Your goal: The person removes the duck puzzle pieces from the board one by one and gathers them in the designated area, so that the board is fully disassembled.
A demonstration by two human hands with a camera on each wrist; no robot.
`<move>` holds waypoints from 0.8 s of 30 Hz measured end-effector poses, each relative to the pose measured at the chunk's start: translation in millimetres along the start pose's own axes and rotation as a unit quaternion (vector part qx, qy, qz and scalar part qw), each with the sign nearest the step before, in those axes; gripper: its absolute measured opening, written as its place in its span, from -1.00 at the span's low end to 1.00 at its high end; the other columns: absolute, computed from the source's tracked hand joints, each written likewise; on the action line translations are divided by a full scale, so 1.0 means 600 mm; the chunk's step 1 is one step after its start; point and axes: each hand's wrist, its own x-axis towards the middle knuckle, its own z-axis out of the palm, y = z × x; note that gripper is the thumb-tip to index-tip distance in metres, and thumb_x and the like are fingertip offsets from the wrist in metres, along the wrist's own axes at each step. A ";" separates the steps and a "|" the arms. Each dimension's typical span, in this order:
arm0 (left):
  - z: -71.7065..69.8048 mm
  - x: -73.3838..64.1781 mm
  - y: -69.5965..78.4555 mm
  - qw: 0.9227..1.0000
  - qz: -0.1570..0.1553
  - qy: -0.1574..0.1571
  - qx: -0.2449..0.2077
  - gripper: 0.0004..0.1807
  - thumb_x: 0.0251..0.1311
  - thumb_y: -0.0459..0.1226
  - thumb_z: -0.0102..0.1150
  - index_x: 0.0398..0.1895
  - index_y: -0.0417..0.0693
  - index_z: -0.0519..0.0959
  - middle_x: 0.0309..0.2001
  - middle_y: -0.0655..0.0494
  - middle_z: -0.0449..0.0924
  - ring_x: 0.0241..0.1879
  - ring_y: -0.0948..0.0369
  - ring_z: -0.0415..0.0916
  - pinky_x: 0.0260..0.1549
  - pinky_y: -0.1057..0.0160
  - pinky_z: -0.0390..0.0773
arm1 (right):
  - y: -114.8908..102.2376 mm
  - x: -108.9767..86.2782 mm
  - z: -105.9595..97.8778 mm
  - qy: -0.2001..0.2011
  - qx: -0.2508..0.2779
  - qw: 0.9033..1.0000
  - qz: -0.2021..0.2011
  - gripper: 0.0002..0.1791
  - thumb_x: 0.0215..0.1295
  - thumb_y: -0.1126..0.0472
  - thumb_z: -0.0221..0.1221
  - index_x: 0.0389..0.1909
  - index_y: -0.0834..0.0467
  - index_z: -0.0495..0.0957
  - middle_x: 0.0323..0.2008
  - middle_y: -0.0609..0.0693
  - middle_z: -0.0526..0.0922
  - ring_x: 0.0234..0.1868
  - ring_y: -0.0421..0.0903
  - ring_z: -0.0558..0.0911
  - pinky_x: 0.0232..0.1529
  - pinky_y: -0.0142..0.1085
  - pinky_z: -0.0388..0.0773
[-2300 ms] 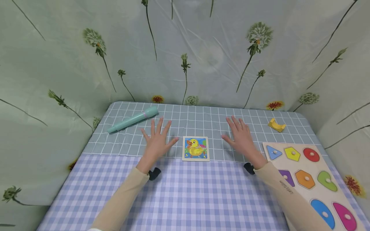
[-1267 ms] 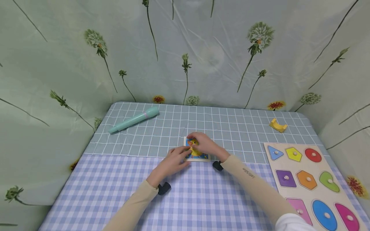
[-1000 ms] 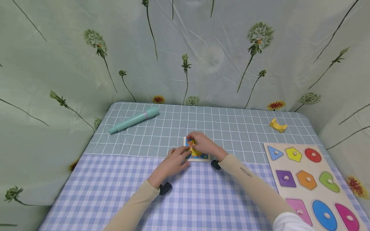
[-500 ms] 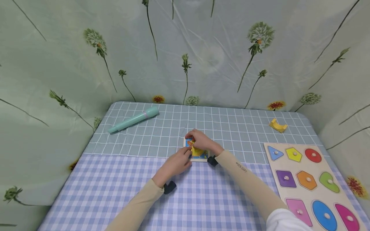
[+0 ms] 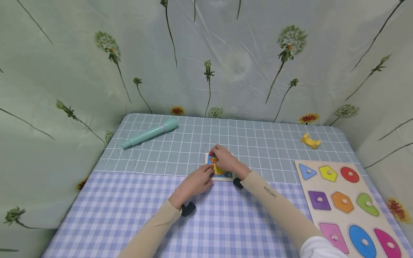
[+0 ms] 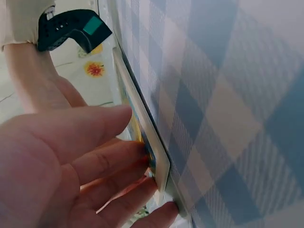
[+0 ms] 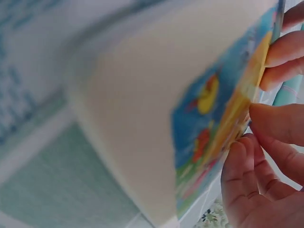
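Observation:
A small square duck jigsaw puzzle [image 5: 222, 175] with a pale wooden frame lies on the cloth in the head view, its upper left covered by both hands. My right hand [image 5: 224, 159] reaches over it from the right, thumb and curled fingertips close together at the duck's head. The right wrist view shows these right-hand fingertips [image 7: 236, 152] right at the picture's surface. Coming from the lower left, my left hand [image 5: 197, 181] touches the picture's left side. Its left-hand fingers [image 6: 111, 159] extend loosely over the puzzle in the left wrist view, with the thumb apart from them.
A wooden board [image 5: 304, 186] with colourful knobbed shapes lies on the right. Behind it sits a yellow arch block [image 5: 311, 142]. A mint-green tapered stick [image 5: 148, 135] rests at the back left. Dandelion-print fabric [image 5: 238, 71] hangs behind the table.
Both hands, spread on either side of the puzzle at first, have come in onto it. Over the last second they stay there, the left fingertips shifting slightly upward and the right fingers curling closer.

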 end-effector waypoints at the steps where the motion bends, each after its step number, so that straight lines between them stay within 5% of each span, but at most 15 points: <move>1: -0.001 0.000 -0.001 1.000 0.003 -0.002 -0.006 -0.61 0.25 -0.31 0.20 0.07 -0.38 0.49 0.13 -0.18 0.42 0.12 -0.04 0.41 0.08 0.11 0.43 | -0.001 0.000 0.000 -0.001 -0.004 1.000 0.000 -0.73 0.17 0.51 0.12 -0.09 0.35 0.55 -0.15 0.15 0.48 -0.13 0.05 0.50 -0.05 -0.17 0.49; 7: -0.002 0.003 -0.008 1.000 0.004 -0.009 -0.021 -0.61 0.21 -0.36 0.24 0.08 -0.36 0.49 0.10 -0.16 0.43 0.09 -0.01 0.43 0.05 0.14 0.46 | -0.001 0.000 -0.004 -0.014 -0.010 1.000 0.003 -0.71 0.17 0.51 0.13 -0.06 0.36 0.54 -0.12 0.17 0.48 -0.09 0.06 0.50 -0.01 -0.16 0.48; 14: 0.003 0.003 -0.015 1.000 0.000 0.030 -0.010 -0.55 0.08 -0.54 0.25 0.11 -0.36 0.50 0.10 -0.13 0.46 0.11 -0.01 0.43 0.08 0.14 0.44 | 0.002 0.001 -0.009 -0.039 -0.002 0.999 0.009 -0.63 0.15 0.52 0.13 0.01 0.35 0.51 -0.05 0.17 0.46 -0.02 0.06 0.49 0.03 -0.15 0.46; 24: 0.004 0.002 -0.010 0.999 -0.003 0.035 0.014 -0.55 0.06 -0.52 0.30 0.09 -0.34 0.54 0.09 -0.13 0.50 0.09 -0.02 0.46 0.04 0.15 0.48 | 0.012 0.005 -0.007 -0.031 0.036 0.999 0.012 -0.63 0.06 0.54 0.11 -0.05 0.34 0.54 -0.13 0.14 0.49 -0.11 0.02 0.50 -0.02 -0.19 0.48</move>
